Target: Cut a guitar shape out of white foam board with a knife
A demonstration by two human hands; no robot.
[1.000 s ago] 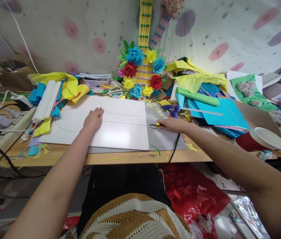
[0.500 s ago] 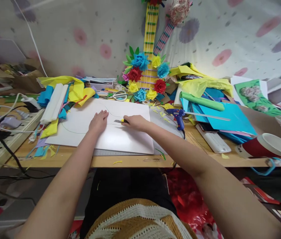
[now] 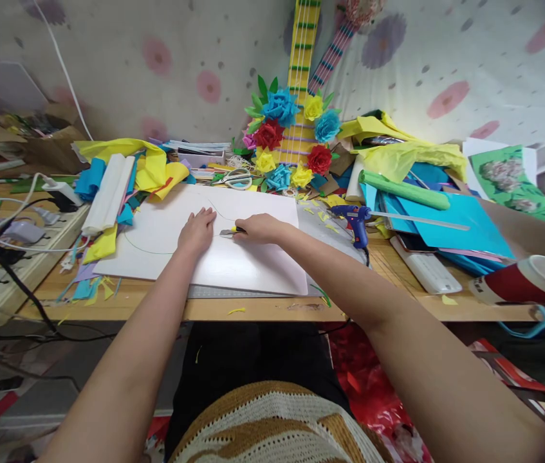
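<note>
A white board [image 3: 248, 270] with a thin curved outline drawn on it lies on a grey cutting mat [image 3: 323, 225]. My left hand [image 3: 197, 230] rests flat on the board, fingers stretched out, left of the blade. Closed around a yellow and black utility knife [image 3: 239, 230] is my right hand [image 3: 263, 229]. The knife's blade points left and lies low at the board, close to the drawn line. Whether its tip is in the board I cannot tell. My right fingers hide most of the handle.
A blue glue gun [image 3: 356, 222] lies right of the board, near blue sheets [image 3: 465, 231] and a paper cup [image 3: 527, 281]. Scissors [image 3: 236, 180] and a flower-covered paper guitar [image 3: 296, 135] stand behind. Left are white rolls [image 3: 109, 193] and a power strip [image 3: 21, 270] with cables.
The camera view has shifted slightly. My right hand with the utility knife has moved a little left and nearer my left hand, which stays flat on the board.
</note>
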